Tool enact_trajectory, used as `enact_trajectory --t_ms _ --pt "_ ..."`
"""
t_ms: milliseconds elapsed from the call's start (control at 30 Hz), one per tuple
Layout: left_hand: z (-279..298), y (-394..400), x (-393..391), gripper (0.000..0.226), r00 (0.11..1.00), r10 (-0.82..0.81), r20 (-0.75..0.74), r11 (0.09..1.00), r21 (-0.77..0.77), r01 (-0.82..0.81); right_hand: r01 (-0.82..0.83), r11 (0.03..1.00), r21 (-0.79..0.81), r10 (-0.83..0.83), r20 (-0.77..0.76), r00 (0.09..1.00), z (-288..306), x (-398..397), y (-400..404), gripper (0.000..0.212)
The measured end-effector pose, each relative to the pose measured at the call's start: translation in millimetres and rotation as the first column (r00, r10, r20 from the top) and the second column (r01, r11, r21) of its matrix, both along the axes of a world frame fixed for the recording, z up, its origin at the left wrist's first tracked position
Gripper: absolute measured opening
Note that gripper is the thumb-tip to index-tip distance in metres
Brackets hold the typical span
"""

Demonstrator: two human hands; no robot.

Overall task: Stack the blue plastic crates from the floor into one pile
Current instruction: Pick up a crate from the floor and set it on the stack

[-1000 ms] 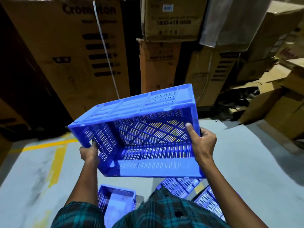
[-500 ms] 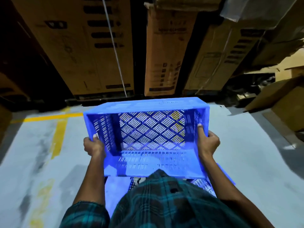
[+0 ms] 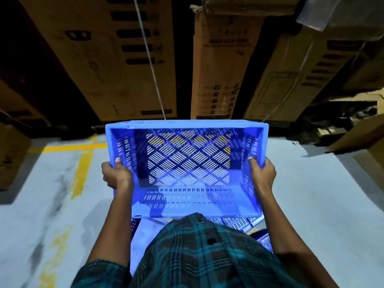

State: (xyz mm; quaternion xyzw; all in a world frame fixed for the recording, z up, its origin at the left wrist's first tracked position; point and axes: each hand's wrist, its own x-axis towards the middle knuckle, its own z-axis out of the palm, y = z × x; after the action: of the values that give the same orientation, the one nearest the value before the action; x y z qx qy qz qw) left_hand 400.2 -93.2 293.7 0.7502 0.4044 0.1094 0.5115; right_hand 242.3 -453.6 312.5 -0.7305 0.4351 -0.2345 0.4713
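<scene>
I hold a blue plastic crate (image 3: 187,163) level in front of me, its open top facing me and its slatted bottom showing the floor through it. My left hand (image 3: 116,173) grips its left rim and my right hand (image 3: 262,173) grips its right rim, thumbs inside. Below the held crate, parts of other blue crates (image 3: 239,223) show on the floor, mostly hidden by my checked shirt and the held crate.
Tall cardboard boxes (image 3: 216,65) stand in a row just beyond the crate. More boxes (image 3: 361,138) lie at the right and one (image 3: 12,154) at the left. The grey floor (image 3: 322,194) carries yellow painted lines (image 3: 83,163) on the left.
The crate has gone from tilted to level and has come down closer to my body. My view has tipped downward, so the boxes look nearer.
</scene>
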Motion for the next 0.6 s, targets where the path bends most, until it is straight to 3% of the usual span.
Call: enact_trajectory --t_ms 200,600 --pt "6.4 -17.8 62.4 0.023 0.999 -0.019 0.044 0.999 0.038 0.018 0.019 0.998 0.063 -0.019 -0.008 1.000 -13.7 49.8 -15.1 0.025" --pt "-25.6 -42.3 237.3 0.031 0.983 -0.140 -0.117 0.990 0.008 0.142 0.086 0.991 0.103 -0.069 -0.166 0.984 -33.5 193.6 -26.2 0.040"
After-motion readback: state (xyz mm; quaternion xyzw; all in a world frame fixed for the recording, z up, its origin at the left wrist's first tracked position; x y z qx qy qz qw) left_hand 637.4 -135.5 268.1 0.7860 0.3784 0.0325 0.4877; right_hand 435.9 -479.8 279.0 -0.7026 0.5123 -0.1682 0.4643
